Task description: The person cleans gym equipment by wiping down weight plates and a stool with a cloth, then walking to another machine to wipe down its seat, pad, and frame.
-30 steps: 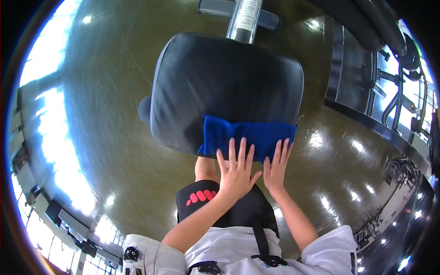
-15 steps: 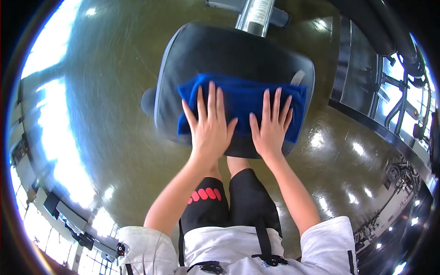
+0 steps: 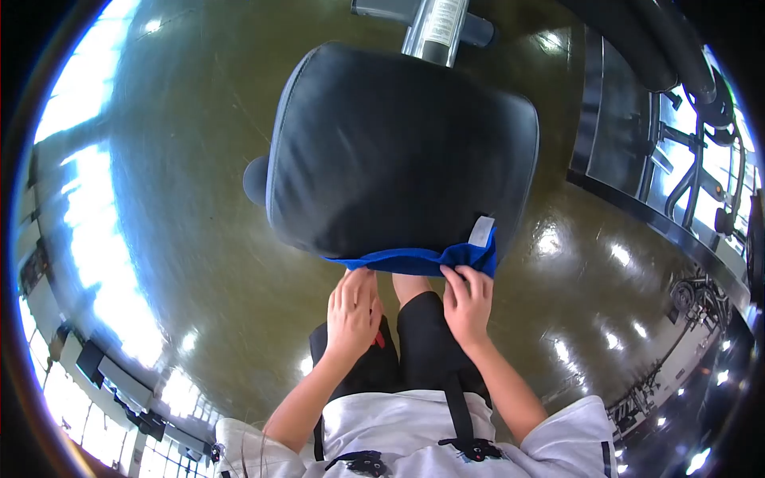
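A blue cloth (image 3: 402,261) hangs over the near edge of a black padded seat (image 3: 398,151), bunched at its right end, where a white tag (image 3: 481,231) sticks up. My left hand (image 3: 352,315) is at the cloth's lower left edge, fingers together and bent; their tips are partly hidden. On the right end, my right hand (image 3: 468,303) has its fingers curled onto the cloth just below the tag. Most of the seat's dark top is bare, with light streaks showing on it.
A metal post (image 3: 434,32) with a label rises behind the seat. A round grey knob or roller (image 3: 255,181) juts out at the left. Gym machines (image 3: 693,159) stand at the right beside a dark platform edge (image 3: 637,207). The floor (image 3: 199,191) is shiny.
Both hands have drawn the blue cloth toward me, from the middle of the seat to its near edge. Flat, spread fingers are now bent, and the cloth is bunched.
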### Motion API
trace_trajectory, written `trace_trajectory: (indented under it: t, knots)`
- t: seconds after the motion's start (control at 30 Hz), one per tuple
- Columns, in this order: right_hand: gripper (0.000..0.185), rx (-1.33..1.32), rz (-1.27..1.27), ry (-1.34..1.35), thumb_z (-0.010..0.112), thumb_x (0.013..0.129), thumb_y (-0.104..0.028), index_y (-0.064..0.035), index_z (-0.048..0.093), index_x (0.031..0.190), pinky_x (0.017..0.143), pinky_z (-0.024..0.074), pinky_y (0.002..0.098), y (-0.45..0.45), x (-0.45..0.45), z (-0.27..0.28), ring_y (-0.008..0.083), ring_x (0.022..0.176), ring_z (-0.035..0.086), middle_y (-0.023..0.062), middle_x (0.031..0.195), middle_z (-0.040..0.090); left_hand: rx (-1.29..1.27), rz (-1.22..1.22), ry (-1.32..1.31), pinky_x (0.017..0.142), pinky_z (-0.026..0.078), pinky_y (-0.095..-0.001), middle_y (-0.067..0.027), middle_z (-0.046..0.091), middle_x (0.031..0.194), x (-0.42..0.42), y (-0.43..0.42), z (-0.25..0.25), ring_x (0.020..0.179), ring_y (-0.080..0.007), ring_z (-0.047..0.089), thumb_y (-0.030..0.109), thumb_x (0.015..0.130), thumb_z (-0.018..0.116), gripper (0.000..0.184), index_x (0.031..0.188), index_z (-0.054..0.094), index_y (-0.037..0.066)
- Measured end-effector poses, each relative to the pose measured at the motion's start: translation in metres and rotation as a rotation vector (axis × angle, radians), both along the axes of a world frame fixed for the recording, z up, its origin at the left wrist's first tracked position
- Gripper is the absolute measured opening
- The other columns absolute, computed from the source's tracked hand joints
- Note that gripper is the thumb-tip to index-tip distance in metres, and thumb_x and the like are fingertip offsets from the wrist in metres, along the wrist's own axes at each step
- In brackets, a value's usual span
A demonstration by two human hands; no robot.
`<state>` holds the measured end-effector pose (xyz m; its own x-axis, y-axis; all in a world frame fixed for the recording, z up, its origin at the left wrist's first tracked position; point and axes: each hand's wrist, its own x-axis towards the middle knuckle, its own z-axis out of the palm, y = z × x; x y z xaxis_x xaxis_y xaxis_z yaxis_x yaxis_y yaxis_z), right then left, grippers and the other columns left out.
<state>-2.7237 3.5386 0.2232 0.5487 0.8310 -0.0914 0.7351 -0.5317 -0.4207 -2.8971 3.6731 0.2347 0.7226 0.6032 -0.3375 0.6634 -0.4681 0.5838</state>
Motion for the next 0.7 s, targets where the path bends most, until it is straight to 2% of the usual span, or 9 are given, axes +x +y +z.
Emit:
trace_trajectory:
  t: [0.03, 0.2, 0.27, 0.37, 0.47, 0.6, 0.63, 0.7]
  knots:
    - [0.034, 0.068, -0.031, 0.005, 0.067, 0.071, 0.000, -0.0161, 0.066, 0.101, 0.081, 0.0423, 0.0391, 0.010, 0.007, -0.001, 0.0250, 0.091, 0.052, 0.0033, 0.096, 0.054, 0.016, 0.021, -0.048, 0.098, 0.039, -0.0438, -0.0163, 0.043, 0.125, 0.002, 0.004, -0.003, 0.115, -0.0367, 0.045, 0.005, 0.075, 0.062, 0.053, 0.126, 0.049, 0.002]
    - [0.024, 0.135, -0.126, 0.160, 0.066, 0.070, 0.003, -0.0105, 0.065, 0.089, 0.077, 0.0417, 0.0374, 0.020, 0.005, -0.003, 0.0255, 0.086, 0.052, 0.0044, 0.089, 0.054, -0.022, 0.061, -0.040, 0.094, 0.041, -0.0444, -0.0191, 0.042, 0.121, 0.016, 0.009, -0.003, 0.110, -0.0380, 0.046, 0.003, 0.074, 0.063, 0.050, 0.123, 0.050, 0.001]
    - [0.022, 0.161, -0.127, 0.213, 0.066, 0.070, 0.004, -0.0094, 0.064, 0.087, 0.075, 0.0417, 0.0367, 0.020, 0.004, -0.002, 0.0255, 0.085, 0.052, 0.0050, 0.087, 0.054, 0.036, 0.132, -0.119, 0.086, 0.044, -0.0426, -0.0146, 0.047, 0.112, 0.024, 0.009, 0.000, 0.100, -0.0324, 0.051, 0.002, 0.074, 0.066, 0.051, 0.123, 0.051, 0.005]
    - [0.021, 0.244, -0.242, 0.320, 0.064, 0.068, 0.007, -0.0082, 0.063, 0.082, 0.072, 0.0417, 0.0348, 0.026, 0.004, 0.008, 0.0253, 0.084, 0.052, 0.0062, 0.083, 0.052, 0.006, 0.148, -0.059, 0.084, 0.044, -0.0412, -0.0136, 0.046, 0.106, 0.036, 0.014, 0.007, 0.095, -0.0302, 0.050, 0.006, 0.073, 0.071, 0.060, 0.129, 0.049, 0.010]
    - [0.023, 0.327, -0.183, 0.346, 0.062, 0.065, 0.009, -0.0080, 0.063, 0.080, 0.068, 0.0420, 0.0332, 0.030, 0.004, 0.022, 0.0250, 0.081, 0.052, 0.0065, 0.080, 0.050, 0.068, 0.106, -0.010, 0.083, 0.044, -0.0404, -0.0126, 0.045, 0.104, 0.037, 0.017, 0.000, 0.093, -0.0287, 0.049, 0.010, 0.072, 0.074, 0.065, 0.132, 0.048, 0.013]
    - [0.023, 0.445, -0.078, 0.398, 0.062, 0.060, 0.008, -0.0079, 0.063, 0.076, 0.065, 0.0427, 0.0330, 0.036, 0.001, 0.040, 0.0239, 0.074, 0.052, 0.0057, 0.078, 0.049, 0.060, 0.166, -0.008, 0.089, 0.039, -0.0417, -0.0113, 0.045, 0.104, 0.043, 0.019, 0.005, 0.095, -0.0281, 0.048, 0.014, 0.070, 0.076, 0.062, 0.127, 0.052, 0.013]
    - [0.023, 0.479, -0.052, 0.503, 0.062, 0.059, 0.008, -0.0078, 0.063, 0.075, 0.064, 0.0431, 0.0329, 0.036, 0.001, 0.044, 0.0238, 0.073, 0.052, 0.0057, 0.077, 0.049, 0.059, 0.164, -0.008, 0.089, 0.039, -0.0417, -0.0113, 0.045, 0.104, 0.046, 0.019, 0.009, 0.095, -0.0281, 0.048, 0.014, 0.070, 0.076, 0.062, 0.127, 0.052, 0.013]
    - [0.025, 0.530, 0.003, 0.618, 0.060, 0.060, 0.009, -0.0075, 0.064, 0.078, 0.065, 0.0453, 0.0317, 0.035, 0.002, 0.049, 0.0237, 0.073, 0.055, 0.0061, 0.077, 0.051, 0.064, 0.083, -0.005, 0.091, 0.036, -0.0430, -0.0099, 0.047, 0.107, 0.049, 0.018, 0.015, 0.096, -0.0287, 0.048, 0.012, 0.063, 0.078, 0.052, 0.112, 0.060, 0.012]
